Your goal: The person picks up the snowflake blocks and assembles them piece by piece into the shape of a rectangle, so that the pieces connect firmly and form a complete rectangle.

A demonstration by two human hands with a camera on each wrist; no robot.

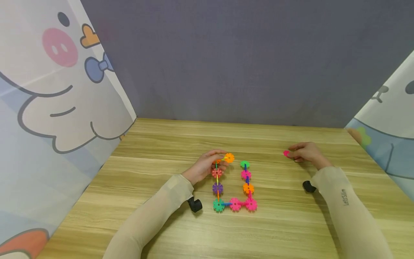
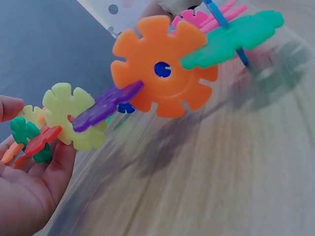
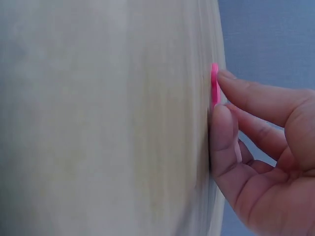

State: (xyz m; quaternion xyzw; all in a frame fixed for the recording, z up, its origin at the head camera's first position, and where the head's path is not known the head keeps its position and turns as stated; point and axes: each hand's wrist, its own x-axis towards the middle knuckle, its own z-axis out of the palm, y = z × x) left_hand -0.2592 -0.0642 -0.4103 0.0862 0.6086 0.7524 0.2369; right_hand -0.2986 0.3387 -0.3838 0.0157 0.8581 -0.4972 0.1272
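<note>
Slotted plastic snowflake discs are joined edge to edge in a U-shaped chain [image 1: 235, 204] on the table. My left hand [image 1: 204, 166] grips the chain's far left end, near an orange disc [image 1: 229, 158]. In the left wrist view, red, green and yellow discs [image 2: 64, 115] run by the fingers, followed by purple and a larger-looking orange disc [image 2: 142, 44]. The chain's right side ends in a green disc [image 1: 244, 164]. Off to the right, my right hand [image 1: 306, 153] pinches a single pink disc [image 1: 286, 153] between thumb and fingertips; the right wrist view shows this disc [image 3: 214, 81] edge-on.
The wood-grain table [image 1: 278, 230] meets a dark grey panel [image 1: 245, 64] at its back edge. Cartoon-printed panels stand on the left [image 1: 81, 118] and right [image 1: 398, 115]. A black camera mount [image 1: 195, 205] projects under the left wrist, another [image 1: 309, 186] beside the right.
</note>
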